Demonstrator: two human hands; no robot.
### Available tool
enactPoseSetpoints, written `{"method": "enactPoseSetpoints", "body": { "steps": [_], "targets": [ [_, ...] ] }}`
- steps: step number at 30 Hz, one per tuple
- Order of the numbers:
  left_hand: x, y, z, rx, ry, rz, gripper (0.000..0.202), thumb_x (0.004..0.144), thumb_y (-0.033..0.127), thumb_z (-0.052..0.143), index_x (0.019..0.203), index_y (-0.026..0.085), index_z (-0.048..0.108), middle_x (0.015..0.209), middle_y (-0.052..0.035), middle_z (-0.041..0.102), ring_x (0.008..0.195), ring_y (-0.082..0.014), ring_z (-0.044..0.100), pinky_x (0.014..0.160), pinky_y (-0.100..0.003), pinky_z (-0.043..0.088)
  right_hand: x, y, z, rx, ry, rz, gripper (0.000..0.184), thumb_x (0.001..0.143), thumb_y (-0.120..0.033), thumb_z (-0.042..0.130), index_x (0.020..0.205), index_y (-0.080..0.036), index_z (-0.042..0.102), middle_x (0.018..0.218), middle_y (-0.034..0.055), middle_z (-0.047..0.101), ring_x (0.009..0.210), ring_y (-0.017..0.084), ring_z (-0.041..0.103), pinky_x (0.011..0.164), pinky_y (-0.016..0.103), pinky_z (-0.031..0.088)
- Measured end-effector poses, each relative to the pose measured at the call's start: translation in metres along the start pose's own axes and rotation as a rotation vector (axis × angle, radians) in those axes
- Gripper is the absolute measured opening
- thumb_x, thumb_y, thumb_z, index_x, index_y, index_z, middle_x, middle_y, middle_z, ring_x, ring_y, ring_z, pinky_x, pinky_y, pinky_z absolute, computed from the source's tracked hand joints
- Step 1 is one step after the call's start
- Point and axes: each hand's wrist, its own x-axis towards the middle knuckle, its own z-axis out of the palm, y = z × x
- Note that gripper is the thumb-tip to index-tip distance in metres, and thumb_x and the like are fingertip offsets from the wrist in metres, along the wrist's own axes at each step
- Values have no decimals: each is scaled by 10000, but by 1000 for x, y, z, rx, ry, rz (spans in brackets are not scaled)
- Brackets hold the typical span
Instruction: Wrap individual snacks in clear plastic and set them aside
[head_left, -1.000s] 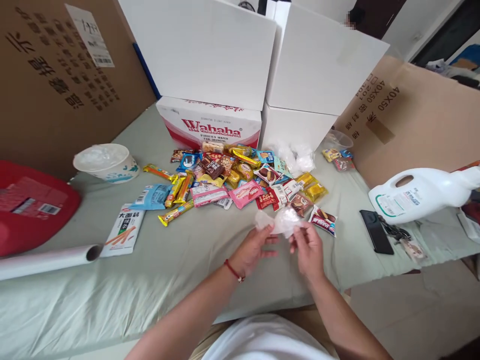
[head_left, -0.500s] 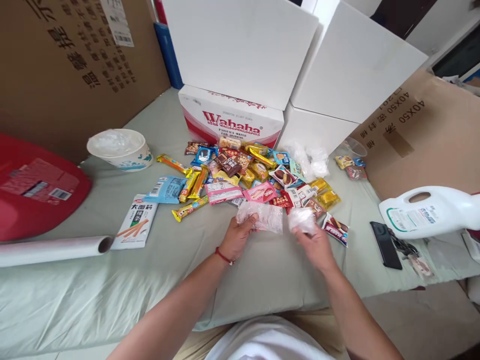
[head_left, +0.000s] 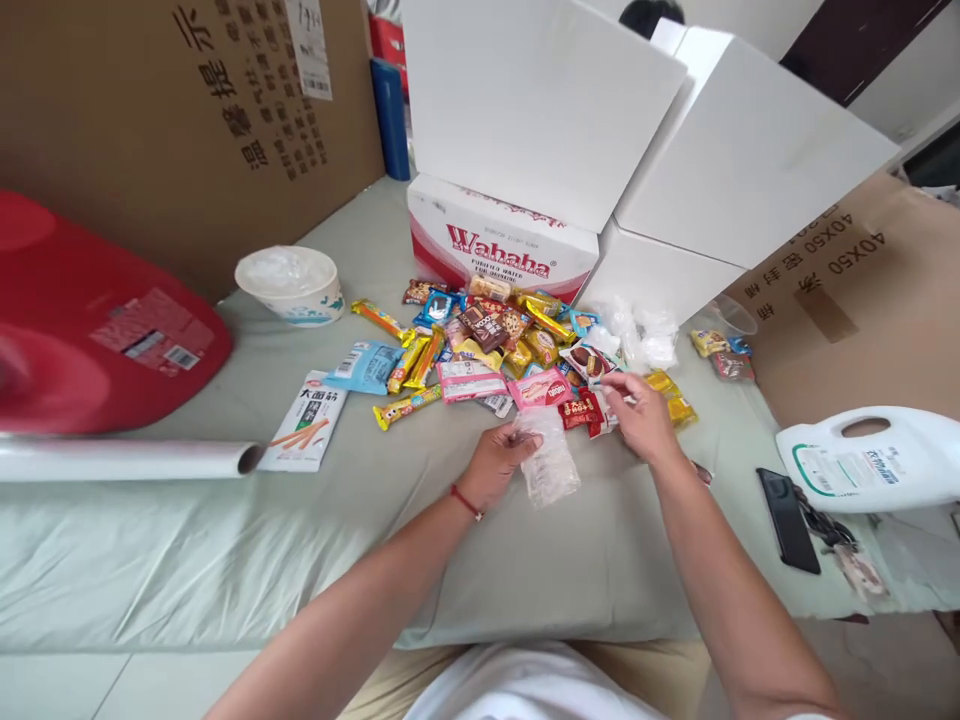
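My left hand [head_left: 497, 462] is closed on a crinkled clear plastic bag [head_left: 551, 465], which hangs in front of the snack pile. Above the pile's right side, my right hand [head_left: 641, 412] has its thumb and fingers curved and slightly apart. Its fingertips are by a round-cake snack packet [head_left: 588, 361]; I see nothing held in them. Close to the hands lie a pink wafer packet [head_left: 541, 388], another pink packet [head_left: 471, 381] and a red packet [head_left: 577, 410]. Yellow wrapped snacks [head_left: 675, 398] are partly hidden behind my right hand.
Crumpled clear plastic [head_left: 654, 338] lies behind the pile, before white boxes [head_left: 675, 270] and a Wahaha carton [head_left: 502, 240]. A paper tub [head_left: 300, 305], red jug [head_left: 97, 330] and white roll [head_left: 127, 460] are left. A phone [head_left: 787, 520] and white bottle [head_left: 877, 460] are right.
My right hand has moved up over the pile, and the crumpled plastic it held is no longer in it. The bag in my left hand has swung to hang downward. The view has shifted.
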Motion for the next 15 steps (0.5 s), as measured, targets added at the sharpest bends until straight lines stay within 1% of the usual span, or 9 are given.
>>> {"method": "enactPoseSetpoints", "body": {
  "steps": [2,4,6,7,9,11,12,13,15],
  "targets": [
    [-1,1,1,25,-11,7,486,573,535,920,768,144,707,706,7,644,683,-130,537,689,-270,437,-28,-4,17,197,-137,83,381,840,-560,695,1056,-251,747,1005,56,726,833,203,648,705,323,534],
    [-2,2,2,15,-43,4,498,578,523,921,834,143,727,763,-6,676,727,-143,569,737,-283,458,-49,-7,34,306,-233,135,394,793,-561,755,1032,-248,749,963,38,730,847,196,645,708,305,529],
    [-3,3,3,-15,-61,12,510,572,480,936,896,145,728,818,-15,697,763,-147,593,769,-284,471,-59,-7,47,350,-254,155,362,742,-536,805,919,-226,747,828,8,708,745,166,614,668,281,503],
    [-4,4,2,-36,-56,18,501,575,464,938,897,149,719,810,-10,689,742,-135,588,745,-269,470,-61,-7,52,381,-222,175,352,729,-534,813,854,-215,732,746,-9,678,676,148,581,630,267,482],
    [-4,7,1,-109,-40,2,476,620,490,905,885,155,696,760,6,652,655,-103,549,640,-232,440,-60,-5,58,475,-95,236,367,705,-539,822,794,-208,691,655,-38,621,593,124,523,582,251,446],
    [-4,11,-2,-187,-55,-62,478,690,555,828,910,154,689,743,4,630,558,-76,499,509,-206,354,-58,-2,59,572,27,288,389,672,-527,845,816,-212,667,674,-44,621,605,123,530,603,254,456],
    [-5,13,-3,-204,-79,-104,483,708,565,803,932,152,689,752,-2,633,517,-65,476,459,-200,294,-57,-1,59,609,59,306,402,659,-521,854,832,-214,660,695,-42,629,625,128,545,624,260,469],
    [-5,14,-3,-202,-106,-144,483,706,554,803,946,152,686,759,-6,638,483,-53,452,426,-198,232,-56,0,59,637,76,319,415,649,-517,860,847,-217,655,713,-39,635,646,134,559,643,267,480],
    [-7,17,-3,-144,-167,-202,462,678,508,838,922,152,675,729,2,628,432,-31,387,406,-205,124,-55,1,60,670,96,332,431,639,-515,866,856,-219,641,733,-36,638,671,140,572,666,277,492]
  ]
}}
